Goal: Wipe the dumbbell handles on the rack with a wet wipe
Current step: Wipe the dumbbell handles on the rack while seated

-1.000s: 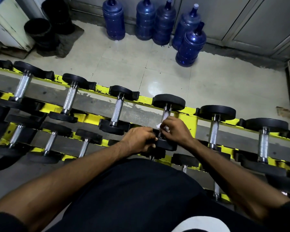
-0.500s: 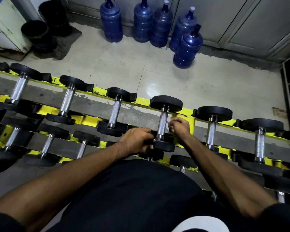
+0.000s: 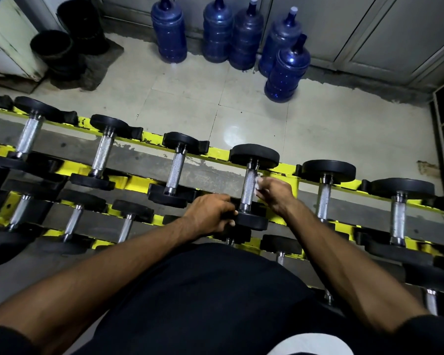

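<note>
Floor: pale tiles (image 3: 280, 124) are reflecting a soft light spot.
Far wall: grey panelled doors (image 3: 385, 34) are running along it.
Water jugs: five blue ones (image 3: 287, 70) are standing by the doors.
Far-left corner: black buckets (image 3: 51, 47) are sitting stacked on a dark mat (image 3: 98, 65).

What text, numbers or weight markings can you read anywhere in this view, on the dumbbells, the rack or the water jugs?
None can be read.
Dumbbell heads: plain black, no weight numbers visible.
Yellow rack: worn paint only, no lettering.
Blue water jugs: no label readable.
Wet wipe in the right hand: blank white.
Left hand covers part of the near head.
</note>
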`<state>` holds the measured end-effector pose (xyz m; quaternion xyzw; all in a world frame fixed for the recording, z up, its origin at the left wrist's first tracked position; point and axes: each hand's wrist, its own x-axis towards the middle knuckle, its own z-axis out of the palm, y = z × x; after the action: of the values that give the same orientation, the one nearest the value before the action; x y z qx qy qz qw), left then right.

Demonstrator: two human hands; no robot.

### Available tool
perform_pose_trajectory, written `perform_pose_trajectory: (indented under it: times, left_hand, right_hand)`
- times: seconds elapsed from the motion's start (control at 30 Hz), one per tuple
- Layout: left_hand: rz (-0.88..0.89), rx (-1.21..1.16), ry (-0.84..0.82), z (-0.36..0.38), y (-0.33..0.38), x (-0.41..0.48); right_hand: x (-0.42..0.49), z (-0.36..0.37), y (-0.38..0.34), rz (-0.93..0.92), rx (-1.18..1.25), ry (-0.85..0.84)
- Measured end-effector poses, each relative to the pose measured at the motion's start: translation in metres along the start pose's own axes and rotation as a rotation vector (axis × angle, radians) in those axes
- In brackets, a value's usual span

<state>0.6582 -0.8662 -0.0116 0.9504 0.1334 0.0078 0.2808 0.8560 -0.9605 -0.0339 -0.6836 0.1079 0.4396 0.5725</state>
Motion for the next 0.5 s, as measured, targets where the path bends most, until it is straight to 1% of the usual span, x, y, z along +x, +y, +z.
perform_pose_trajectory:
  times: [0.07,0.1,0.2,0.27,0.33,0.4,0.5]
  left_hand:
    - [-0.016,0.007,-0.009,0.001,0.0,-0.001]
    - [-0.021,0.006,-0.014,0.001,-0.001,-0.001]
    - [-0.027,0.0,-0.025,0.001,-0.001,0.0]
    - [-0.024,-0.008,-0.031,0.001,-0.001,0.0]
    - [-0.019,-0.007,-0.025,0.0,0.0,0.0]
    - [-0.017,-0.009,-0.013,0.0,0.0,-0.001]
    - [-0.022,-0.013,0.0,0.0,0.0,-0.002]
  right_hand:
    - [0.004,0.004,0.002,-0.008,0.049,0.039]
    - [0.003,0.003,0.004,-0.003,0.026,0.04]
    - [-0.009,-0.009,0.011,0.037,-0.18,0.002]
    - [-0.015,-0.016,0.016,-0.008,-0.32,-0.009]
    - [-0.016,-0.017,0.017,-0.188,-0.428,-0.01]
    - [-0.012,-0.012,0.015,-0.446,-0.563,0.018]
    - [-0.006,-0.002,0.012,-0.802,-0.683,0.081]
